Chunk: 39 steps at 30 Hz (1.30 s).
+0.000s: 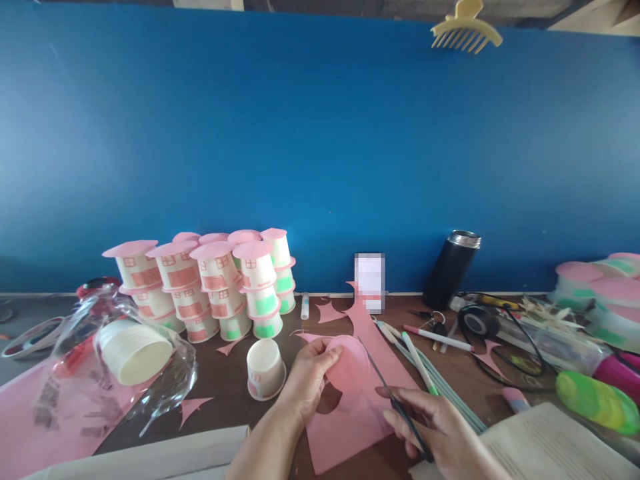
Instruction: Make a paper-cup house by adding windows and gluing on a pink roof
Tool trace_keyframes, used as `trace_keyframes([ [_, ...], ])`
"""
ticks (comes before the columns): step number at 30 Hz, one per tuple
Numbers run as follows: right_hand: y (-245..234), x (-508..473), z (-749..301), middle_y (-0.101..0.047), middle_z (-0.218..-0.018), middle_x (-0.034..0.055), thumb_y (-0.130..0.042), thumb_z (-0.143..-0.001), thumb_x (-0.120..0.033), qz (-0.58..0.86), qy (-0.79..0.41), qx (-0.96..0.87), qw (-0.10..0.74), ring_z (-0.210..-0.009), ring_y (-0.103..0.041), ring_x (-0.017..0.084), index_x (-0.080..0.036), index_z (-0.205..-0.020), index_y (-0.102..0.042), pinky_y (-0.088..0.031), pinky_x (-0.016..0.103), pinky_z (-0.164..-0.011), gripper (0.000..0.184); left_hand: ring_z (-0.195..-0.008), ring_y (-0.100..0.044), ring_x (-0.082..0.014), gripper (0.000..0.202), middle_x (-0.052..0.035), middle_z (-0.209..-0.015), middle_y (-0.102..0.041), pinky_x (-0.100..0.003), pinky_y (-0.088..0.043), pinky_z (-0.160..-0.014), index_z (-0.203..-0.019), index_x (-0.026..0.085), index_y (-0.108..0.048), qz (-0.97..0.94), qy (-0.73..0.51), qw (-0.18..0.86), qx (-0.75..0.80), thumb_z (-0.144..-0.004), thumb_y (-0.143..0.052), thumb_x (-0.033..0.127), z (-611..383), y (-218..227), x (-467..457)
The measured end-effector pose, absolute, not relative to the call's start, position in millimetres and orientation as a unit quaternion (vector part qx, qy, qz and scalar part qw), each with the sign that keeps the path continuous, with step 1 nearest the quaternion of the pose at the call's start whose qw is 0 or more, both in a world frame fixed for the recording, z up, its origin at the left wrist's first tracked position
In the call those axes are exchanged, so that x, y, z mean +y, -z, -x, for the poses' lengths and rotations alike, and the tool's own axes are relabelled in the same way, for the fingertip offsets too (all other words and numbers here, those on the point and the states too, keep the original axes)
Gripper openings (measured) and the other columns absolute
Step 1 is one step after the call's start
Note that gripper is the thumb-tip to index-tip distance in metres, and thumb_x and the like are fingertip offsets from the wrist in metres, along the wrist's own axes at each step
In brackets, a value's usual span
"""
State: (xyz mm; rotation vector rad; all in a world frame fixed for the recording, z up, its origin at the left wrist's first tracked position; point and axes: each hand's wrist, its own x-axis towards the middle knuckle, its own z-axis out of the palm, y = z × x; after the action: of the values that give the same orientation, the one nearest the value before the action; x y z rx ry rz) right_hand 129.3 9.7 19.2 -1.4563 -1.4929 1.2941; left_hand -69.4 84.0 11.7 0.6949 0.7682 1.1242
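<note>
My left hand [307, 377] pinches a round pink paper piece [350, 367] between thumb and fingers. Black-handled scissors [376, 369] are gripped in my right hand [435, 417], their blades lying along the right edge of the round piece. A larger pink paper sheet [345, 437] with a curved cut-out lies below both hands. To the left of my left hand, a white paper cup [263, 365] with a red drawing stands upside up on the brown table [225, 393]. Pink offcuts [331, 312] lie scattered around.
Stacked decorated cups [215, 287] with pink paper discs stand at the left. A plastic bag of cups [135, 353] lies nearer. At the right are a black flask [451, 269], markers [419, 363], a cable [525, 380] and an open book [545, 443]. A blue partition [320, 147] rises behind.
</note>
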Motion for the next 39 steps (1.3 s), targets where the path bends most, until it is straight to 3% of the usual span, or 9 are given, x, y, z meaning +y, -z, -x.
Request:
trace_keyframes([
  [16, -23.2, 8.6, -126.8, -0.044, -0.062, -0.0033, -0.066, -0.079, -0.055, 0.565, -0.499, -0.563, 0.338, -0.051, -0.042, 0.011, -0.009, -0.113, -0.068, -0.032, 0.026, -0.051, 0.058, -0.071, -0.061, -0.0147, 0.039, -0.0052, -0.076, -0.070, -0.024, -0.045, -0.068, -0.084, 0.013, -0.072, -0.325, -0.501, 0.718, 0.357, -0.060, -0.086, 0.039, 70.0, -9.2, 85.0],
  [23, -25.0, 7.1, -126.7, -0.043, -0.061, -0.0038, -0.065, -0.081, -0.054, 0.551, -0.500, -0.571, 0.347, -0.051, -0.041, 0.010, -0.011, -0.107, -0.071, -0.032, 0.025, -0.050, 0.050, -0.073, -0.062, -0.0157, 0.039, -0.0058, -0.075, -0.071, -0.025, -0.046, -0.070, -0.085, 0.012, -0.072, -0.327, -0.503, 0.716, 0.355, -0.060, -0.086, 0.039, 69.5, -10.7, 84.1],
  [39, -27.7, 7.3, -124.0, -0.044, -0.060, -0.0040, -0.068, -0.076, -0.057, 0.556, -0.514, -0.549, 0.354, -0.050, -0.041, 0.010, -0.010, -0.109, -0.071, -0.031, 0.025, -0.050, 0.058, -0.071, -0.062, -0.0157, 0.041, -0.0048, -0.074, -0.070, -0.026, -0.045, -0.069, -0.083, 0.013, -0.072, -0.331, -0.502, 0.714, 0.358, -0.057, -0.087, 0.042, 69.2, -10.7, 84.4],
])
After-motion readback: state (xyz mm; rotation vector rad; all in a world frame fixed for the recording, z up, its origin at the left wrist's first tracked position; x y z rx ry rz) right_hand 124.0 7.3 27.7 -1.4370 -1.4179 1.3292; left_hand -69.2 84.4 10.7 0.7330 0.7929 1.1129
